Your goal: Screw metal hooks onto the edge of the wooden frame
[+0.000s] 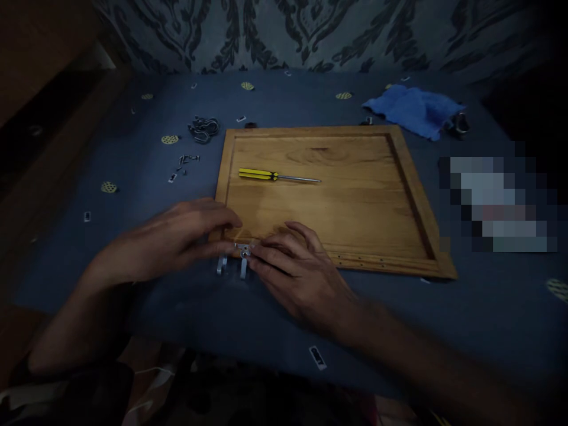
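A wooden panel [355,201] with a raised frame lies flat on the blue patterned cloth. At its near left corner is a small silver metal fitting [244,266], its narrow arm sticking out past the near edge. The fingertips of my right hand [302,272] press on the fitting from the right. From the left, my left hand [173,242] reaches in with thumb and forefinger apart, the thumb tip close by the fitting. A second silver metal piece [220,264] shows below my left thumb. A yellow-handled screwdriver [261,174] rests on the panel.
Several screws [189,160] and a cluster of dark metal hooks or rings [204,129] lie left of the panel on the cloth [133,154]. A blue rag [417,109] is at the back right, beside a dark metal object [460,125]. A blurred-out patch covers the right.
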A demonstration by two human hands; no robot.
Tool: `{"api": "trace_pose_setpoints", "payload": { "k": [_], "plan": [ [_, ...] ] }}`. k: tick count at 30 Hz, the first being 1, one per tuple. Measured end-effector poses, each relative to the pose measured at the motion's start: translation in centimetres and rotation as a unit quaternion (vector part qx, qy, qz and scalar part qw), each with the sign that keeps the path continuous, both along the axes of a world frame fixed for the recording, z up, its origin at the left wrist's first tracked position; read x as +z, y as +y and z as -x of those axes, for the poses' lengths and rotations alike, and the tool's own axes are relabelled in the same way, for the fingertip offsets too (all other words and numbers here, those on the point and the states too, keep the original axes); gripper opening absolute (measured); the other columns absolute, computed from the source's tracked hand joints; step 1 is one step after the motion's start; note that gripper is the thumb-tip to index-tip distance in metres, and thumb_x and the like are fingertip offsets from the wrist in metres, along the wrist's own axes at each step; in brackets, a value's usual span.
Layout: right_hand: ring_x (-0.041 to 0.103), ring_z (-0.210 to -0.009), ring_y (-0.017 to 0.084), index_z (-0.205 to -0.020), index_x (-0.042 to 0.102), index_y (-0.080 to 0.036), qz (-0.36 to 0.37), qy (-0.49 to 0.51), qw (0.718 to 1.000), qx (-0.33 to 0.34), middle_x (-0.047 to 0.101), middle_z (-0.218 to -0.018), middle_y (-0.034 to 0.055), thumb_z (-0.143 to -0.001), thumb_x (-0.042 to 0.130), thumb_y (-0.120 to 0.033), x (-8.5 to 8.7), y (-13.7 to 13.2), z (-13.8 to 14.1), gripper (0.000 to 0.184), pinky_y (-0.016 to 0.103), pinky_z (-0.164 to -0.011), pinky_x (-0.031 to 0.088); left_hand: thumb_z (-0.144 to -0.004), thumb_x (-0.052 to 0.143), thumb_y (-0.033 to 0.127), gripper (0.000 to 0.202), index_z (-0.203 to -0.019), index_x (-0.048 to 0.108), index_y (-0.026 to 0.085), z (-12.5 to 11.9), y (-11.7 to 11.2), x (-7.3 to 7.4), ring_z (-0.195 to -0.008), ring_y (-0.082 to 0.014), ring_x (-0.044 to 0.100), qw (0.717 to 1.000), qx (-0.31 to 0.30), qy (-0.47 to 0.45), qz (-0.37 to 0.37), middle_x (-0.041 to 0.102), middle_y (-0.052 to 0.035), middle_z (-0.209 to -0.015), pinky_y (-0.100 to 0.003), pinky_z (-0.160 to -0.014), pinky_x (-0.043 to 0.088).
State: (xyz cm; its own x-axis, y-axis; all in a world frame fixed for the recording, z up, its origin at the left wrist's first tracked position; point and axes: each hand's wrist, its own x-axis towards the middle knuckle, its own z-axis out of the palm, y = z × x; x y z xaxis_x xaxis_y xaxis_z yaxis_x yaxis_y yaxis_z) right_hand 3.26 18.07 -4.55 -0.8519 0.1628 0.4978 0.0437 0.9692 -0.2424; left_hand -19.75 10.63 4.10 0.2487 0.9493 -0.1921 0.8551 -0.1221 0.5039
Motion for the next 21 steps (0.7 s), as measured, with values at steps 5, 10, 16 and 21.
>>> {"api": "trace_pose_setpoints", "payload": {
  "k": [5,10,16,21],
  "plan": [
    [0.061,-0.106,0.020,-0.109,0.072,-0.021,-0.012,0.008,1.000,-0.005,0.076,-0.111,0.0021,-0.101,0.051,-0.016,-0.1,0.0,0.0,0.023,0.050,-0.109,0.035,-0.090,0.061,0.052,0.040,-0.119,0.059,0.024,-0.2,-0.1,-0.7,-0.109,-0.0212,0.057,0.997,-0.078,-0.005,0.002,0.062,-0.0047,-0.118,-0.033,-0.092,0.047],
    [0.061,-0.106,0.020,-0.108,0.072,-0.020,-0.016,0.010,1.000,-0.006,0.076,-0.113,0.0023,-0.101,0.050,-0.016,-0.2,-0.1,0.0,0.023,0.050,-0.110,0.036,-0.088,0.067,0.047,0.038,-0.115,0.060,0.023,-1.1,0.2,-1.0,-0.105,-0.0216,0.056,0.996,-0.075,0.047,0.023,0.062,-0.0040,-0.112,-0.036,-0.093,0.045],
    [0.061,-0.107,0.020,-0.106,0.072,-0.022,-0.020,0.001,1.000,-0.012,0.075,-0.115,0.0015,-0.100,0.053,-0.016,-0.2,0.0,0.0,0.021,0.051,-0.110,0.036,-0.090,0.064,0.047,0.036,-0.117,0.057,0.024,-1.5,-0.2,-1.7,-0.102,-0.0207,0.055,0.995,-0.084,0.053,0.004,0.061,-0.0033,-0.109,-0.036,-0.091,0.044],
    [0.060,-0.106,0.019,-0.104,0.071,-0.022,-0.022,0.006,1.000,-0.016,0.074,-0.114,-0.0004,-0.101,0.050,-0.015,-0.1,0.0,0.0,0.022,0.049,-0.112,0.034,-0.093,0.061,0.043,0.032,-0.117,0.055,0.023,-1.6,-0.7,-2.2,-0.104,-0.0201,0.054,0.995,-0.075,0.063,-0.015,0.060,-0.0030,-0.112,-0.036,-0.091,0.043]
  ]
}}
